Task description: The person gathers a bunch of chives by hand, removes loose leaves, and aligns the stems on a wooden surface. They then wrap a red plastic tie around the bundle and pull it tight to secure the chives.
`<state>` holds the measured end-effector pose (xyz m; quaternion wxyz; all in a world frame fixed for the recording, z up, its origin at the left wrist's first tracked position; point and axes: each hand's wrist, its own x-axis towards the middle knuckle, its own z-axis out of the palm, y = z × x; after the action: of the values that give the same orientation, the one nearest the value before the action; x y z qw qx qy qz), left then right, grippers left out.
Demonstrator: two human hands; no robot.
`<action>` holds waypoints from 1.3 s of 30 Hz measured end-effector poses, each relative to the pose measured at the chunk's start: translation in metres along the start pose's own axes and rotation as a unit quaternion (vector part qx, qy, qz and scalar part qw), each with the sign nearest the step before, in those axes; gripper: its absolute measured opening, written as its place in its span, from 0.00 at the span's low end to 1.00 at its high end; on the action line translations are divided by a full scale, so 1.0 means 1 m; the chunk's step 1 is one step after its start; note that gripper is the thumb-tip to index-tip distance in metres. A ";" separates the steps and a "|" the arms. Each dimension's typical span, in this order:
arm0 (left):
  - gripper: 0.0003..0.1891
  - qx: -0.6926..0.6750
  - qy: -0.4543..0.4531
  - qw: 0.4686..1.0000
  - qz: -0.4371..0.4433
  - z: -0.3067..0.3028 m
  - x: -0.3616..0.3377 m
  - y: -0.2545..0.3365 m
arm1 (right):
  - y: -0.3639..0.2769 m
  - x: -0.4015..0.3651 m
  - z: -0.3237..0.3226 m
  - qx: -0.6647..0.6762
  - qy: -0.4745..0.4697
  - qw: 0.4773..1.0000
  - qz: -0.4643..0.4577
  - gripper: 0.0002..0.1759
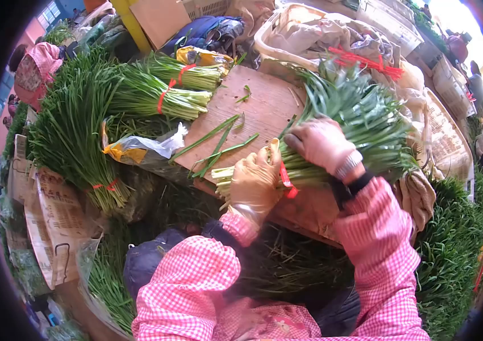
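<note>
A thick bundle of garlic chives [366, 116] lies across the wooden board, pale stem ends to the left and green leaves to the right, the leaves blurred. My left hand [255, 182], in a yellowish glove, is closed round the stem end. Just right of it a red tie [288, 181] shows on the bundle, its end hanging loose at the near side. My right hand [323, 145], with a watch at the wrist, curls over the bundle from above, beyond the tie. Its fingertips are partly hidden. Several loose green stalks [218, 148] lie on the board.
On the left are tied chive bundles [164, 96] and a large leafy bundle [76, 125]. A plastic bag [145, 145] lies beside the wooden board [247, 94]. Red ties [372, 62] rest on cloth at the back right. More greens [451, 238] stand at the right.
</note>
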<state>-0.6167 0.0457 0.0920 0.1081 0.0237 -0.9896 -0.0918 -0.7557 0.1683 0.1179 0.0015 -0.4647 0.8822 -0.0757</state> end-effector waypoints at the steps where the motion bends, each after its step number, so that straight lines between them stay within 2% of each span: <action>1: 0.50 0.048 0.066 0.997 0.015 0.012 0.003 -0.006 | -0.003 -0.007 -0.001 -0.017 -0.031 0.999 0.033 0.17; 2: 0.49 0.096 0.130 0.986 0.032 0.013 0.009 -0.009 | -0.003 -0.006 0.003 -0.004 -0.019 0.998 0.059 0.17; 3: 0.47 0.057 0.093 0.994 0.017 0.012 0.011 -0.009 | -0.004 -0.005 0.007 0.009 -0.007 0.996 0.089 0.17; 5: 0.43 -0.017 0.022 0.999 -0.021 -0.001 0.017 -0.007 | 0.001 0.011 0.009 0.047 -0.038 0.994 0.092 0.17; 6: 0.43 -0.002 0.023 1.000 -0.013 0.008 0.016 -0.011 | 0.001 0.017 0.006 0.028 -0.075 0.990 0.115 0.21; 9: 0.41 -0.012 -0.057 0.998 -0.035 0.000 0.021 -0.011 | 0.002 0.018 -0.001 0.011 -0.069 0.996 0.061 0.17; 10: 0.41 -0.021 -0.071 0.996 -0.040 -0.002 0.021 -0.011 | 0.005 0.012 0.003 0.104 0.039 0.993 0.024 0.15; 11: 0.40 -0.031 -0.085 0.995 -0.047 -0.003 0.021 -0.010 | 0.001 0.010 0.001 0.124 0.048 0.990 -0.035 0.16; 13: 0.37 -0.035 -0.057 0.997 -0.036 -0.002 0.019 -0.013 | -0.007 0.002 -0.005 0.167 0.064 0.972 -0.149 0.19; 14: 0.35 -0.034 -0.043 0.998 -0.028 -0.001 0.018 -0.014 | -0.016 -0.004 -0.018 0.241 -0.015 0.962 -0.130 0.21; 15: 0.34 -0.033 -0.029 0.999 -0.020 -0.001 0.017 -0.016 | -0.017 -0.005 -0.012 0.195 0.006 0.970 -0.146 0.23; 17: 0.34 -0.053 -0.032 0.998 -0.030 0.006 0.017 -0.017 | -0.018 -0.004 -0.011 0.186 0.039 0.967 -0.169 0.24; 19: 0.35 -0.066 -0.021 0.997 -0.039 0.016 0.017 -0.019 | -0.021 -0.008 -0.010 0.224 0.044 0.960 -0.161 0.23; 20: 0.35 -0.075 -0.043 0.996 -0.034 0.004 0.019 -0.018 | -0.023 -0.008 -0.009 0.244 0.046 0.956 -0.158 0.23; 23: 0.34 -0.071 -0.033 0.996 -0.045 0.004 0.017 -0.016 | -0.024 -0.005 -0.007 0.226 0.044 0.964 -0.135 0.21; 30: 0.34 -0.051 -0.095 0.993 -0.052 -0.003 0.027 -0.021 | -0.031 -0.002 -0.005 0.200 0.114 0.958 -0.173 0.14; 33: 0.35 -0.060 -0.083 0.993 -0.054 0.005 0.026 -0.020 | -0.028 0.003 0.003 0.292 0.074 0.949 -0.093 0.11; 34: 0.36 -0.057 -0.069 0.995 -0.052 0.009 0.025 -0.021 | -0.028 0.004 0.003 0.284 0.085 0.951 -0.088 0.11; 37: 0.38 -0.029 -0.046 0.998 -0.044 0.017 0.023 -0.022 | -0.019 0.003 0.006 0.380 0.046 0.922 -0.051 0.16; 38: 0.39 -0.023 -0.046 0.998 -0.044 0.015 0.023 -0.022 | -0.021 0.000 0.004 0.444 0.027 0.893 -0.069 0.19; 39: 0.40 -0.029 -0.054 0.997 -0.044 0.013 0.025 -0.022 | -0.021 0.000 0.000 0.391 0.039 0.913 -0.108 0.19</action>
<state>-0.6430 0.0247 0.0807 0.0512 0.0595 -0.9889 -0.1264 -0.7382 0.1565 0.1204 0.1404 -0.5158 0.7259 -0.4328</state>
